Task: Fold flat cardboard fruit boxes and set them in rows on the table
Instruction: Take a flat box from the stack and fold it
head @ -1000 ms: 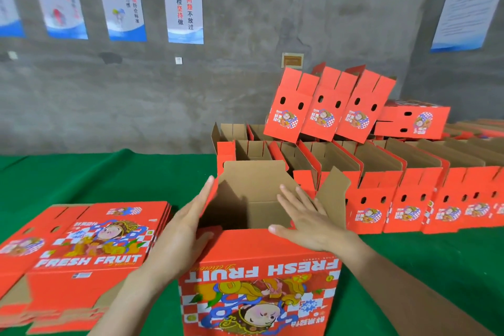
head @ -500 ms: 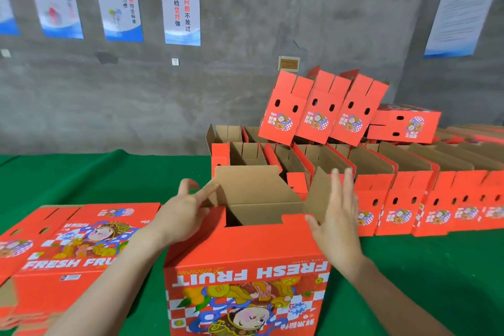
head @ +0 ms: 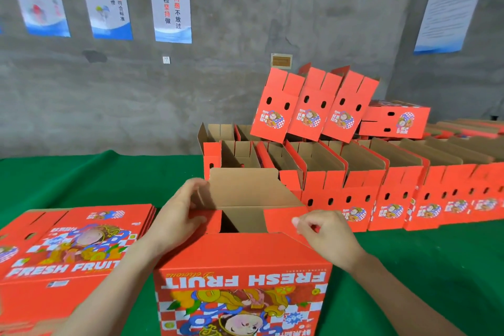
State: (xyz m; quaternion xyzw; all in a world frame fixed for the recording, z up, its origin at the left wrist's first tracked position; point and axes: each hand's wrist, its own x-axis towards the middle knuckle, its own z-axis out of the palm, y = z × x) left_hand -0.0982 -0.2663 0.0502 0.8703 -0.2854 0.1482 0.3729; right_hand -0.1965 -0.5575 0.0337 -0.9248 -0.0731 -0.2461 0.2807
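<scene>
A half-folded box [head: 242, 281] stands upright at the near edge of the green counter [head: 81, 180], its top open, just right of a stack of flat boxes [head: 68, 248]. The left hand [head: 177, 215] grips the box's left flap [head: 204, 222], fingers curled over it, while the right hand [head: 324, 234] pinches the right flap [head: 281, 219]. Finished boxes [head: 395, 199] stand in rows behind, on the right, a few tilted on top

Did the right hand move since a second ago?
Yes. The right hand slid right along the box, from the middle of its opening to the right flap, which it now pinches.
</scene>
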